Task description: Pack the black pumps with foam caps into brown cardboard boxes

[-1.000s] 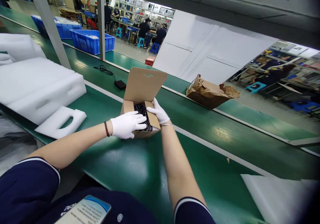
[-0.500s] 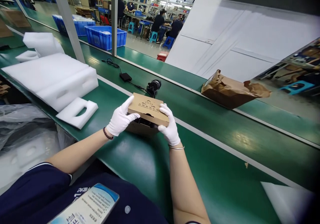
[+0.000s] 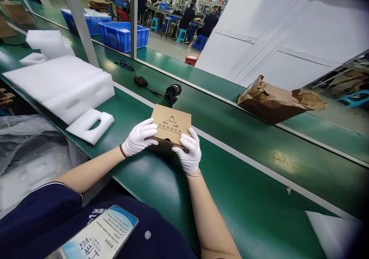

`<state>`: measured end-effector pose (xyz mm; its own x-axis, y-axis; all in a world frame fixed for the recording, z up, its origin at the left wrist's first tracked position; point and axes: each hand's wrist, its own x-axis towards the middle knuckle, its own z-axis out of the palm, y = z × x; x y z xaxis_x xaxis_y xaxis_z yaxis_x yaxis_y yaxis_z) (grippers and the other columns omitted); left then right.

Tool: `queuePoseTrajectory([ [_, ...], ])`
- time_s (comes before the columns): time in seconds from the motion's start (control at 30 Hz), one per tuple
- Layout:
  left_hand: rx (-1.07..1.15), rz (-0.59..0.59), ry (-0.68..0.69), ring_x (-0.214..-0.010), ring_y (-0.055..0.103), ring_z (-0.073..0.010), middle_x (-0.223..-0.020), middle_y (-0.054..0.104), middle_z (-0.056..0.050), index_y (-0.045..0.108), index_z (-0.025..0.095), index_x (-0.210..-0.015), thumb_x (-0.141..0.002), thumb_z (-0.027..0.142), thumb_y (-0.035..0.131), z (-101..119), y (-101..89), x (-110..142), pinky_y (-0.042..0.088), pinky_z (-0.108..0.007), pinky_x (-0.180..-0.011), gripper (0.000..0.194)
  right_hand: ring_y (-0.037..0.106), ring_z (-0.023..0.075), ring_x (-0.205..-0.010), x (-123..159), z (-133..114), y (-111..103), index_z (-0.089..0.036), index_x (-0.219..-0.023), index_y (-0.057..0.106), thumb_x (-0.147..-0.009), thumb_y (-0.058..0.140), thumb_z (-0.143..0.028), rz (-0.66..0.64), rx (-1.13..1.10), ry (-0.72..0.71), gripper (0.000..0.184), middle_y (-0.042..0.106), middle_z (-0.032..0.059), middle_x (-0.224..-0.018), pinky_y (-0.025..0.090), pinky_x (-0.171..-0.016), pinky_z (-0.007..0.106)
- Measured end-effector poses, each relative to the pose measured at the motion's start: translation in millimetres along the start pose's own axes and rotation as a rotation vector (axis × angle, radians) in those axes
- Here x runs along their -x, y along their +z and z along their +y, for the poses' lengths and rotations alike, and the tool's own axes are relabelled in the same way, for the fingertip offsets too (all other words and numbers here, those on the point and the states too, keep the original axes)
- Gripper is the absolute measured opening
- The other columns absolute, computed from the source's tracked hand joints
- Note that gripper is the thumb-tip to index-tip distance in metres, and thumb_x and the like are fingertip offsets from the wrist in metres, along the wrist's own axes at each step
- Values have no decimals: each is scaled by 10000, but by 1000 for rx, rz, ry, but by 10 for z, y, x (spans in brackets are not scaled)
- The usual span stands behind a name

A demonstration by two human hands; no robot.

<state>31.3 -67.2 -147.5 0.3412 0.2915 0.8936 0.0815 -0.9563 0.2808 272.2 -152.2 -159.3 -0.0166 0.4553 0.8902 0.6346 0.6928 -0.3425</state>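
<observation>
Fingers (image 3: 151,127) of both gloved hands are clamped on a closed cardboard box (image 3: 170,121), the left hand (image 3: 137,139) and right hand (image 3: 187,153) holding it tilted over the green belt (image 3: 230,186), just near of a black pump (image 3: 173,91), with white foam (image 3: 57,86) to the left.

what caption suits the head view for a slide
White-gloved left hand and right hand hold a brushless DC pump carton
</observation>
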Motion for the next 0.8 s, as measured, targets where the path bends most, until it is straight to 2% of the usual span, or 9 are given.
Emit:
queuePoseTrajectory([
  [0.07,-24,-13,5,-1028,701,-206,-1096,726,-53,632,246,-1152,-799,284,784,48,12,-40,496,-500,-1084,387,611,265,-1143,-16,-72,-5,-279,-1068,628,-849,765,-306,4,85,-5,259,697,13,-1013,414,-1090,586],
  [0.17,-70,-61,-108,-1105,662,-244,-1072,709,-66,686,235,-1039,-731,380,834,186,50,-68,430,-529,-1134,372,558,309,-1221,-152,-301,6,-251,-974,649,-879,726,-336,-47,210,47,148,708,33,-988,281,-1132,638],
  [0.23,-50,-75,-303,-1326,509,-313,-1244,638,-114,716,219,-978,-682,466,850,296,77,-60,370,-548,-1170,408,540,332,-1235,-285,-479,27,-237,-846,654,-898,694,-370,-120,246,129,149,710,34,-928,247,-1119,665],
  [0.3,53,-68,-518,-1452,339,-339,-1482,450,-140,721,194,-967,-692,496,832,397,101,-49,369,-522,-1173,423,545,331,-1218,-397,-612,48,-223,-713,631,-922,654,-370,-237,246,186,257,705,31,-892,293,-1082,647],
  [0.33,120,-68,-601,-1465,318,-334,-1563,338,-135,715,185,-978,-708,493,819,440,111,-49,385,-497,-1167,423,556,321,-1198,-431,-649,57,-217,-675,620,-932,637,-354,-291,245,192,292,704,31,-901,322,-1065,625],
  [0.43,252,-40,-736,-1431,389,-312,-1643,139,-126,691,170,-1002,-722,464,810,533,131,-81,407,-436,-1157,423,594,278,-1126,-422,-652,74,-228,-779,681,-952,607,-318,-307,287,133,208,696,48,-987,338,-1074,578],
  [0.53,274,-1,-799,-1415,416,-305,-1651,104,-136,683,159,-992,-741,399,796,586,134,-135,412,-408,-1152,366,621,249,-1058,-324,-573,79,-240,-1030,703,-991,555,-344,-245,364,-22,185,692,76,-1057,302,-1110,573],
  [0.6,281,7,-824,-1411,423,-301,-1651,111,-140,682,157,-989,-747,381,788,609,129,-163,434,-392,-1132,347,617,253,-1061,-277,-535,76,-243,-1095,690,-1005,532,-368,-256,414,-107,220,696,82,-1080,280,-1118,588],
  [0.8,286,41,-869,-1331,520,-285,-1636,194,-131,697,169,-946,-722,439,806,580,171,-170,463,-374,-1104,367,634,221,-1040,-269,-549,149,-274,-1045,697,-996,560,-320,-214,449,-20,153,717,38,-1021,304,-1135,539],
])
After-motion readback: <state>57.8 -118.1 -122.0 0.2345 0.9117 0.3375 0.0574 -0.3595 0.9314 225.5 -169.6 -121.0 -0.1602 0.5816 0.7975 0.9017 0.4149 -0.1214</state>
